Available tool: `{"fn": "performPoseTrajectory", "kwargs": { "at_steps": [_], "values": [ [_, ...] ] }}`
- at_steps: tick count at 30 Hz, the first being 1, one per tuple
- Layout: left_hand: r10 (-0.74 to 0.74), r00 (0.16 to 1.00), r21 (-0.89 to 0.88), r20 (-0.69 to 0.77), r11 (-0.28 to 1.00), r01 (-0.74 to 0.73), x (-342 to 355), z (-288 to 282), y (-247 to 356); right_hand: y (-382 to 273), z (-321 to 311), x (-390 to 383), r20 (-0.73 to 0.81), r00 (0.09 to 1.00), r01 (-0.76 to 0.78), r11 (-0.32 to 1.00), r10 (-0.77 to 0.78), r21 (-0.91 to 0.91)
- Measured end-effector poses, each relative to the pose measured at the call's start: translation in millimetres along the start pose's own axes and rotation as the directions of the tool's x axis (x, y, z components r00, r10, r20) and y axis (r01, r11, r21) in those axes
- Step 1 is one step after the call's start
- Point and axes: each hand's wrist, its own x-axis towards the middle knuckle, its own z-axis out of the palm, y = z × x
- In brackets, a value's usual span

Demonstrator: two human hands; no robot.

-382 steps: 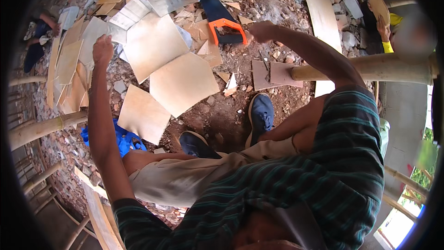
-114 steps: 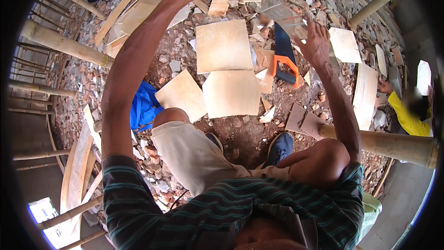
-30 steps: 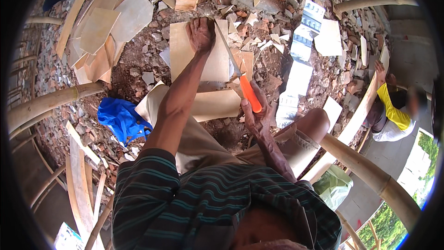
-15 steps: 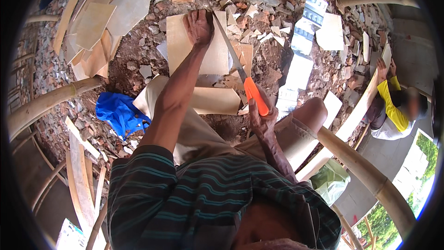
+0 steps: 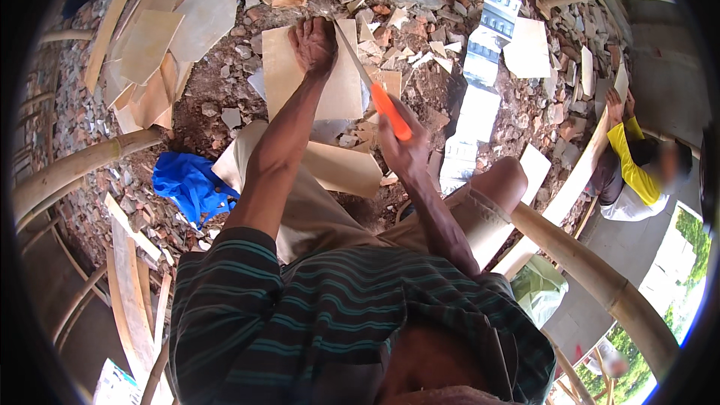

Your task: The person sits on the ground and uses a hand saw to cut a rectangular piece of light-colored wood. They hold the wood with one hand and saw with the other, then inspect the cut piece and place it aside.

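Observation:
A square of pale plywood (image 5: 341,97) lies in front of me among the rubble. My left hand (image 5: 313,46) rests on its far part, pressing down with fingers spread. My right hand (image 5: 405,142) grips the orange handle of a handsaw (image 5: 391,111). The saw's narrow blade runs away from me along the plywood's right side, its tip near the far right corner, close to my left hand. Whether the teeth are in the wood cannot be made out. Nearer to my lap, another plywood piece (image 5: 341,169) lies on the ground between my legs.
Plywood offcuts (image 5: 154,45) lie at the far left, a blue cloth (image 5: 191,186) beside my left leg. Silvery strips (image 5: 480,67) stretch along the right over broken brick. Bamboo poles (image 5: 592,270) cross both sides. At right, a person in yellow sleeves (image 5: 636,161) holds a long board.
My right hand has pushed the saw forward and to the left, bringing its handle closer to the plywood. My left hand stays on the plywood.

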Motion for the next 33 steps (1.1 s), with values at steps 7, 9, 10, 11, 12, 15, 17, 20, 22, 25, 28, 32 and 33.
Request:
{"fn": "performPoseTrajectory", "kwargs": {
  "at_steps": [7,9,10,11,12,15,17,20,22,25,28,32,33],
  "values": [
    [-0.020,1.000,-0.046,0.019,0.999,0.021,0.7,0.7,-1.3,10.2,-9.3,-26.3,-0.003,1.000,-0.026,0.995,0.026,0.093],
    [-0.011,0.999,-0.047,-0.039,0.999,0.010,-1.3,1.5,-0.2,11.1,-17.2,-39.5,-0.021,0.991,-0.130,0.987,0.133,0.093],
    [-0.020,1.000,-0.047,-0.017,0.999,0.019,-1.0,1.6,0.0,11.7,-16.4,-37.7,-0.035,0.999,0.007,0.994,-0.003,0.111],
    [-0.020,1.000,-0.047,0.009,0.999,0.020,-1.8,1.2,-0.2,11.5,-12.3,-31.5,-0.054,0.997,0.068,0.993,-0.063,0.095],
    [-0.023,0.999,-0.052,0.026,0.998,0.024,-1.2,1.4,-0.4,14.0,-4.2,-18.7,-0.102,0.974,0.213,0.973,-0.204,0.091],
    [-0.041,0.995,-0.030,0.091,0.999,0.044,-1.0,0.6,-2.3,20.5,25.1,22.7,0.021,0.996,0.080,0.989,-0.083,0.121],
    [-0.030,0.999,-0.054,0.043,0.998,0.032,0.3,1.3,-3.1,26.5,28.3,22.4,-0.027,0.995,0.103,0.988,-0.101,0.112],
    [-0.010,1.000,-0.050,0.003,0.999,0.010,0.1,5.5,-4.0,33.3,2.0,-24.0,-0.047,0.992,0.112,0.994,-0.113,-0.019],
    [-0.024,0.999,-0.051,0.023,0.998,0.025,-2.1,6.9,-3.9,32.8,-13.7,-43.8,-0.046,0.993,0.106,0.994,-0.106,-0.012],
    [-0.023,0.999,-0.041,0.031,0.999,0.024,-4.1,5.9,-3.2,24.7,-14.7,-32.1,-0.043,0.999,0.023,1.000,-0.023,-0.016],
    [-0.067,0.991,-0.023,0.118,0.997,0.070,-3.0,2.2,-2.9,10.2,12.6,25.0,0.059,0.995,0.074,0.997,-0.075,0.007],
    [-0.036,0.999,-0.068,0.040,0.997,0.038,-3.4,0.0,-1.9,-1.6,6.3,13.2,0.023,0.999,0.030,0.996,-0.028,-0.082],
    [-0.066,0.995,-0.057,0.075,0.996,0.070,-7.3,-1.0,-1.5,-5.7,-6.2,-6.9,0.036,0.999,-0.018,0.989,0.024,-0.148]
  ]
}}
